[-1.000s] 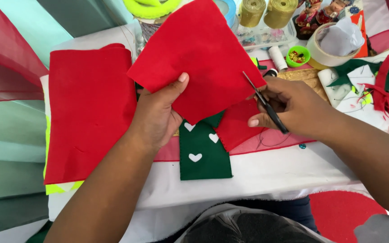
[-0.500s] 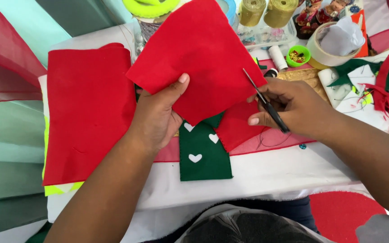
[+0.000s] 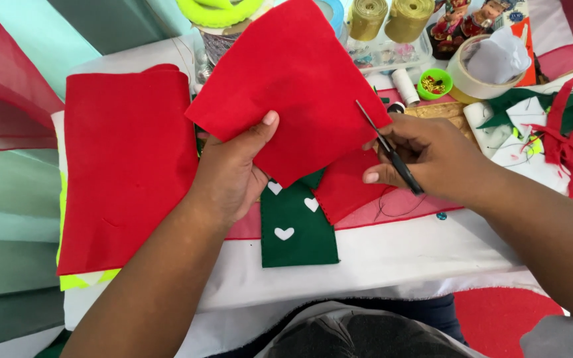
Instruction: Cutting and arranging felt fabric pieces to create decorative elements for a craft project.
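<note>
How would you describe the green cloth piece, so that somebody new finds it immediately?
Start at the large red felt sheet lying flat on the white table. To its right, just below the left hand, lies a dark green felt strip. It is the only piece with small white hearts on it.

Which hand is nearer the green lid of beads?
Right. The right hand, holding scissors, sits just below the green lid; the left hand grips the red felt, farther left.
</note>
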